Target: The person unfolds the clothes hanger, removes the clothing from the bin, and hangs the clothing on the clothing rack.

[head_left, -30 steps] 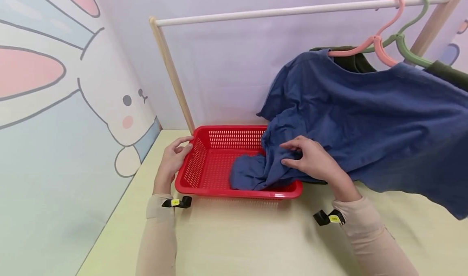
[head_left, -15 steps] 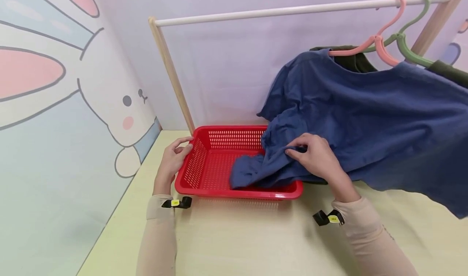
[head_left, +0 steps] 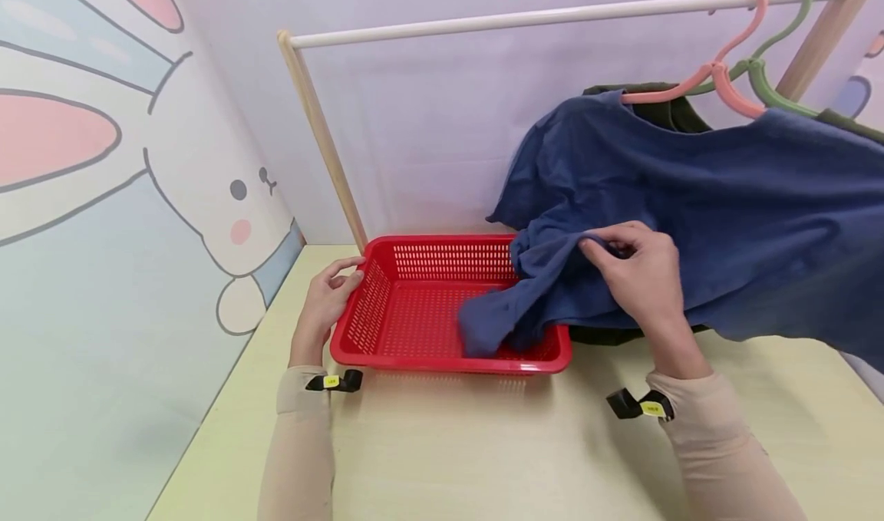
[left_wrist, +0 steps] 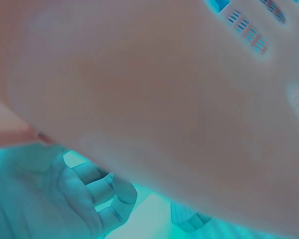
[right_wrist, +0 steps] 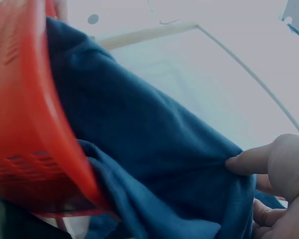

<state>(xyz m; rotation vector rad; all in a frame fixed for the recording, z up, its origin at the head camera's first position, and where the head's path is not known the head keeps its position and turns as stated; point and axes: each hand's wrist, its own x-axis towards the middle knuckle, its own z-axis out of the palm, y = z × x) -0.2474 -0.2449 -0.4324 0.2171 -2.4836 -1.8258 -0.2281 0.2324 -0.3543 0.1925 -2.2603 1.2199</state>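
A blue T-shirt [head_left: 725, 199] hangs from a pink hanger [head_left: 737, 91], its lower left part trailing into a red plastic basket [head_left: 449, 365]. My right hand [head_left: 638, 272] pinches a fold of the shirt between thumb and fingers, above and right of the basket. In the right wrist view the cloth [right_wrist: 154, 134] stretches from the basket rim to the thumb. At the basket's left end, my left hand [head_left: 328, 298] grips the rim with the thumb inside and fingers over the edge. Its wrist view is mostly filled by the basket wall [left_wrist: 154, 99], with curled fingers [left_wrist: 114, 199] below.
A white rail [head_left: 483, 24] on wooden posts [head_left: 321, 137] spans the back. A green hanger [head_left: 773, 95] with a dark green garment [head_left: 680, 114] hangs behind the blue shirt. A rabbit mural [head_left: 207, 199] covers the left wall. Pale tabletop [head_left: 470, 444] lies in front of the basket.
My right hand has closed on the shirt fold and moved right and up, drawing part of the cloth across and out of the basket. The left hand stays on the rim.
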